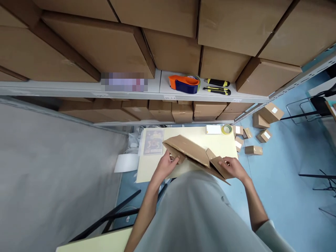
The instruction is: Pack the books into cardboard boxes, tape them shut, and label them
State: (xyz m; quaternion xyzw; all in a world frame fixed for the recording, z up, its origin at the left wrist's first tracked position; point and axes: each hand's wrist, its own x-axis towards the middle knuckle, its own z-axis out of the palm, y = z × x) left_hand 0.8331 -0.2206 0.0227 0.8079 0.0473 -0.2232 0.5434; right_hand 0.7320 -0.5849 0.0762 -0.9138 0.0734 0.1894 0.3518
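A brown cardboard box [191, 148], partly folded with loose flaps at its right end, is held tilted between my two hands above the pale yellow table [147, 171]. My left hand [168, 164] is closed on its left end, thumb on a small flap. At the right end my right hand [232, 167] pinches a raised flap. On the table behind the box are a white box [213, 129] and a roll of yellow tape [226, 129]. To the left lies a printed sheet [153, 141].
Large cardboard boxes [170, 52] fill the shelf ahead. On its edge [131, 91] sit an orange and blue tape dispenser [184, 84] and black and yellow utility knives [217, 86]. Several small boxes [253, 150] lie on the blue floor at right. A grey wall [52, 168] stands left.
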